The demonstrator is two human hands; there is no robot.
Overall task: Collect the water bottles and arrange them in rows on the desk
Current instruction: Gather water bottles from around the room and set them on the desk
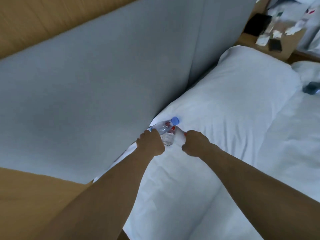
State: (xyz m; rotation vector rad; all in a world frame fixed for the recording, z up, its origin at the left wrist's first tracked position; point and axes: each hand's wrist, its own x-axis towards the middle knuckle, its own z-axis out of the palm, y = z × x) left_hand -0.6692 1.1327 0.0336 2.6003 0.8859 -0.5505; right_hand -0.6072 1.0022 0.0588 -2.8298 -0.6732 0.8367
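Left hand (150,144) has its fingers curled round a clear water bottle (165,131) at the pillow's (233,101) headboard-side edge, its long axis slanting away and blue cap (175,120) toward the pillow's middle. Right hand (194,144) is just beside the bottle, curled near something white and red; can't tell if it pinches. White bed (285,144); grey headboard (103,75) beside the pillow.

A clear plastic water bottle (164,129) lies on the white fabric pillow (233,101), touching the grey padded headboard (103,75) at its left; a wooden nightstand (246,38) stands behind.
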